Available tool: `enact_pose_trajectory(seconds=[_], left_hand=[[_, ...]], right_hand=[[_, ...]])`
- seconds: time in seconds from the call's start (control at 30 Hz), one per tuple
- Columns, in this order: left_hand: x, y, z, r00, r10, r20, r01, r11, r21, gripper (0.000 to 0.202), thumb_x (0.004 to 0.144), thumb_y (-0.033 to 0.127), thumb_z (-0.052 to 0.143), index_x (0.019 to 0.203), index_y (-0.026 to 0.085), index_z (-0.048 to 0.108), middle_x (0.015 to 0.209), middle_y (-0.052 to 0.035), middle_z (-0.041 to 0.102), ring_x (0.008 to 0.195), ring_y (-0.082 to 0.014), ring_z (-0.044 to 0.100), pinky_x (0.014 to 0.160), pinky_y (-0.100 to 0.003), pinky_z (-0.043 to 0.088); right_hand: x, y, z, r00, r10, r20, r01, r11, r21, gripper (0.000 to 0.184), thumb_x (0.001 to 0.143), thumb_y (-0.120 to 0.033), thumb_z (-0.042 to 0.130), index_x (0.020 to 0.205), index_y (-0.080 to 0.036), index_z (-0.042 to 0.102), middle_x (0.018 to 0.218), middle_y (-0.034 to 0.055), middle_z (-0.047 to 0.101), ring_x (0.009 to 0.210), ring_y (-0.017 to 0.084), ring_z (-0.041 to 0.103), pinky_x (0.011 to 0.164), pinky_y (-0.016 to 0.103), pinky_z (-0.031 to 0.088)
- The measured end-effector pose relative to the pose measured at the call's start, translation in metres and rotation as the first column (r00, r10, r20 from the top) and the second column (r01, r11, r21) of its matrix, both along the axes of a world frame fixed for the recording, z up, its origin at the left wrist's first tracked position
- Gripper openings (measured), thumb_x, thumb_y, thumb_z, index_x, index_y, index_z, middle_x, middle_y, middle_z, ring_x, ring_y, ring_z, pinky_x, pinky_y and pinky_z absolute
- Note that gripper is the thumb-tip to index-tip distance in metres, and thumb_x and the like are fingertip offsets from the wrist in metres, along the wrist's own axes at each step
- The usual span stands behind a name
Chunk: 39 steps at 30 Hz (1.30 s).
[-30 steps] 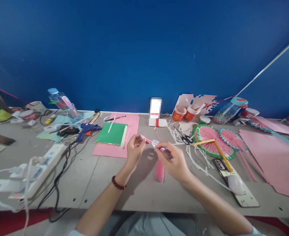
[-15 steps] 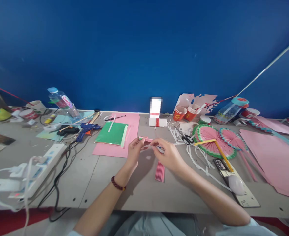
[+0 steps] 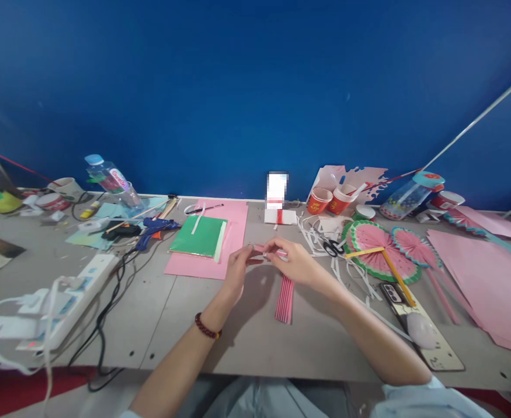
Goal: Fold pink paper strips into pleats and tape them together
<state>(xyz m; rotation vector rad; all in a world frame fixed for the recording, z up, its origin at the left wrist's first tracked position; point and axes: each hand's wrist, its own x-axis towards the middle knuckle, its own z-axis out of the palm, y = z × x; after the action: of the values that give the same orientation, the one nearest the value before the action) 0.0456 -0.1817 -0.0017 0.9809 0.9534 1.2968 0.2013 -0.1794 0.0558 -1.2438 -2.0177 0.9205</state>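
Note:
Both hands meet above the middle of the table, around a narrow pink paper strip (image 3: 259,248). My left hand (image 3: 239,266) pinches its left end between thumb and fingers. My right hand (image 3: 292,260) has its fingertips closed on the right part, and they cover much of it. Below the right hand lies a pleated pink paper piece (image 3: 285,301), its upper end partly hidden by that hand. To the left, a green paper pack (image 3: 199,236) rests on a pink sheet (image 3: 233,220).
Left: blue glue gun (image 3: 153,230), power strip (image 3: 79,302) with cables, tilted bottle (image 3: 111,180). Right: scissors (image 3: 333,248), white paper strips (image 3: 311,235), watermelon-patterned paper fans (image 3: 386,255), a phone (image 3: 438,348), pink sheets (image 3: 477,278). Red paper cups (image 3: 319,200) stand at the back.
The hands have shifted only slightly, and the pink strip between them now sits lower and shows less. The view has turned a little; the things on the table stay put.

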Motion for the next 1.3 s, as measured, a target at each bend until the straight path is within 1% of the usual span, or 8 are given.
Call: enact_pose_trajectory(seconds=[0.17, 0.27, 0.43, 0.53, 0.63, 0.83, 1.03, 1.3], left_hand=[[0.004, -0.003, 0.001, 0.992, 0.066, -0.108, -0.061, 0.997, 0.047, 0.03, 0.082, 0.042, 0.055, 0.092, 0.019, 0.071, 0.109, -0.008, 0.066, 0.092, -0.0204, 0.063, 0.074, -0.03, 0.052], [0.004, -0.003, 0.0, 0.988, 0.088, -0.129, -0.08, 0.994, 0.069, 0.028, 0.082, 0.042, 0.057, 0.091, 0.02, 0.072, 0.114, -0.0071, 0.064, 0.083, -0.0161, 0.063, 0.073, -0.029, 0.052], [0.005, -0.002, -0.003, 0.988, 0.131, -0.081, -0.134, 0.991, -0.029, 0.034, 0.073, 0.039, 0.068, 0.1, 0.02, 0.071, 0.101, -0.0072, 0.069, 0.077, -0.0153, 0.063, 0.07, -0.029, 0.052], [0.006, -0.003, -0.004, 0.985, 0.154, -0.073, -0.159, 0.985, -0.068, 0.034, 0.068, 0.039, 0.072, 0.095, 0.019, 0.072, 0.1, -0.0086, 0.07, 0.082, -0.0181, 0.064, 0.067, -0.029, 0.052], [0.007, -0.003, -0.004, 0.982, 0.166, -0.087, -0.173, 0.981, -0.083, 0.034, 0.067, 0.039, 0.072, 0.093, 0.018, 0.073, 0.096, -0.009, 0.071, 0.085, -0.0203, 0.065, 0.066, -0.028, 0.053], [0.006, -0.004, -0.003, 0.983, 0.169, -0.077, -0.173, 0.984, -0.049, 0.035, 0.07, 0.039, 0.071, 0.098, 0.017, 0.069, 0.088, -0.008, 0.071, 0.084, -0.0206, 0.066, 0.065, -0.028, 0.052], [0.006, -0.005, -0.005, 0.98, 0.176, -0.087, -0.171, 0.983, 0.065, 0.033, 0.072, 0.039, 0.07, 0.095, 0.017, 0.064, 0.083, -0.0068, 0.07, 0.079, -0.018, 0.065, 0.066, -0.027, 0.05], [0.005, -0.005, -0.004, 0.966, 0.208, -0.15, -0.2, 0.977, 0.069, 0.028, 0.074, 0.04, 0.067, 0.09, 0.018, 0.065, 0.084, -0.0042, 0.066, 0.076, -0.0146, 0.062, 0.064, -0.024, 0.051]], right_hand=[[0.001, -0.001, 0.004, 1.0, -0.03, 0.001, 0.03, 0.999, 0.016, 0.015, 0.083, -0.024, 0.049, 0.09, -0.024, 0.062, 0.09, 0.0007, 0.069, 0.081, 0.015, 0.063, 0.08, 0.031, 0.047], [0.001, -0.001, 0.005, 0.999, -0.047, 0.012, 0.047, 0.998, 0.034, 0.016, 0.084, -0.025, 0.048, 0.088, -0.024, 0.062, 0.086, -0.0001, 0.069, 0.077, 0.014, 0.062, 0.078, 0.03, 0.046], [0.0, -0.003, 0.004, 0.995, -0.077, 0.066, 0.075, 0.996, 0.046, 0.016, 0.084, -0.028, 0.05, 0.092, -0.025, 0.062, 0.081, -0.0008, 0.069, 0.074, 0.015, 0.062, 0.075, 0.029, 0.046], [0.0, -0.005, 0.004, 0.993, -0.105, 0.06, 0.102, 0.994, 0.05, 0.017, 0.084, -0.029, 0.05, 0.095, -0.025, 0.062, 0.081, -0.0002, 0.069, 0.077, 0.015, 0.063, 0.076, 0.029, 0.046], [0.002, -0.007, 0.008, 0.992, -0.105, 0.074, 0.1, 0.992, 0.074, 0.016, 0.083, -0.027, 0.049, 0.089, -0.023, 0.064, 0.086, 0.002, 0.069, 0.08, 0.016, 0.062, 0.075, 0.028, 0.045], [0.005, -0.009, 0.014, 0.98, -0.136, 0.144, 0.119, 0.985, 0.126, 0.021, 0.085, -0.024, 0.043, 0.084, -0.021, 0.063, 0.074, 0.0017, 0.065, 0.065, 0.014, 0.057, 0.061, 0.025, 0.04], [0.008, -0.009, 0.014, 0.977, -0.097, 0.19, 0.062, 0.981, 0.183, 0.019, 0.079, -0.018, 0.048, 0.087, -0.02, 0.065, 0.075, 0.0026, 0.062, 0.068, 0.015, 0.055, 0.062, 0.025, 0.038], [0.015, -0.016, 0.029, 0.968, -0.089, 0.236, 0.045, 0.982, 0.184, 0.018, 0.078, -0.014, 0.047, 0.084, -0.022, 0.061, 0.082, 0.0012, 0.06, 0.07, 0.014, 0.055, 0.062, 0.024, 0.037]])
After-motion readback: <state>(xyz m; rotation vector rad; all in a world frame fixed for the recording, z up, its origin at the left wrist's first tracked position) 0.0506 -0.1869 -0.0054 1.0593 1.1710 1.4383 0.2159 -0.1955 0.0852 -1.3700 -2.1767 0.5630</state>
